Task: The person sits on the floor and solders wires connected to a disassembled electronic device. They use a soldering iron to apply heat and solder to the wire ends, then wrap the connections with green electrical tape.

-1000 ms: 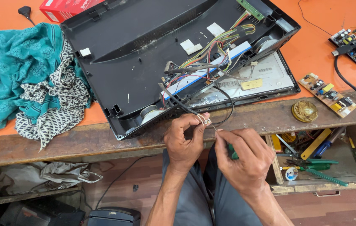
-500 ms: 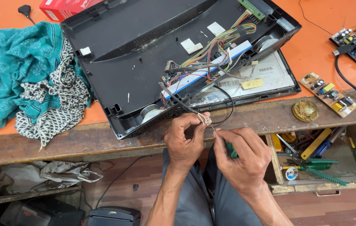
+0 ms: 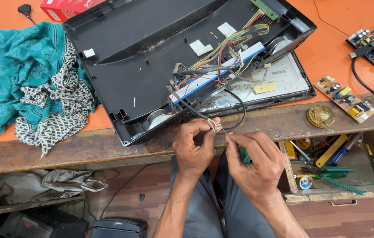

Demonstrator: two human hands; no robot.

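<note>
Basically unchanged since a second ago: left hand (image 3: 194,147) pinches the small connector (image 3: 217,125) at 6 o'clock of the open casing (image 3: 151,57); right hand (image 3: 255,163) closed on, probably, a green-handled tool (image 3: 244,155).

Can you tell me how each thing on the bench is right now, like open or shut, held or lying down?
black casing: opened, wires showing.
thin cable end: pinched in left hand.
green-handled tool: gripped in right hand, tip at the cable.
drawer: pulled open, tools inside.
teal cloth: crumpled on the bench.
circuit board: lying bare, loose.
</note>
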